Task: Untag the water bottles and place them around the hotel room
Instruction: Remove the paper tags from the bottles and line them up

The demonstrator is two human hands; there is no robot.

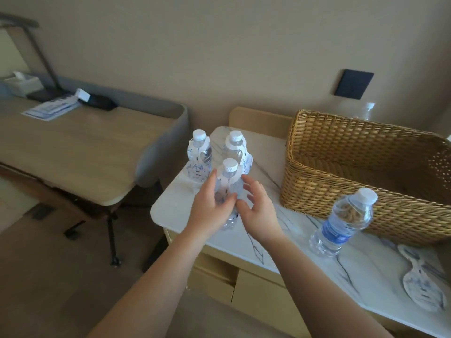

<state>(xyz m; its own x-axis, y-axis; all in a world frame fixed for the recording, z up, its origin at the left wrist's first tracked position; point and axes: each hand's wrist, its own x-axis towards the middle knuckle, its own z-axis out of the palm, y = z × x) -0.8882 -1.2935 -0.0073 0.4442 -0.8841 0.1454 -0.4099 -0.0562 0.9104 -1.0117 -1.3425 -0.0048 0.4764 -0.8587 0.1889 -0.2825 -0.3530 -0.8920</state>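
My left hand [211, 203] wraps the near bottle [228, 189] on the counter [244, 237] to steady it — my right hand [256, 206] hovers beside, fingers spread, ready for its tag [220, 178]. Two tagged bottles wait behind — a removed tag [422, 286] lies right.

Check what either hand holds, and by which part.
The left hand grips the nearest tagged bottle around its lower body; the right hand holds nothing.
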